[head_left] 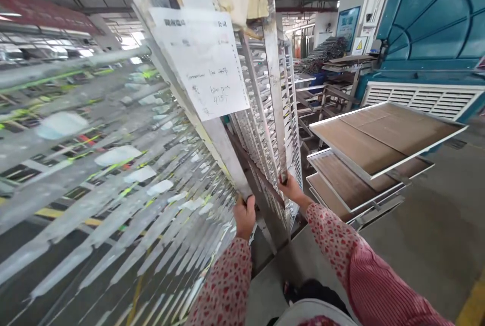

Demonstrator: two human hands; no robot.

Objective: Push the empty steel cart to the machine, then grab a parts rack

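Note:
My left hand (244, 216) is wrapped round a pale metal upright (223, 151) of a drying rack, at the edge of its stacked bars. These bars of the drying rack (125, 204) fan out to the left, blurred, spotted with white and yellow-green residue. My right hand (291, 188) is closed round a second metal upright (275, 83), a little to the right. Whether both uprights belong to one rack, I cannot tell. A white paper sheet (206, 68) with handwriting hangs near the top, beside yellowish tape (242, 2).
Flat trays with brown surfaces and pale rims (386, 136) stick out in tiers on the right. Behind them stands a large teal machine (435, 17) with a white vent. Piled metal pieces (329, 53) lie farther back. Grey floor (424, 245) shows at lower right.

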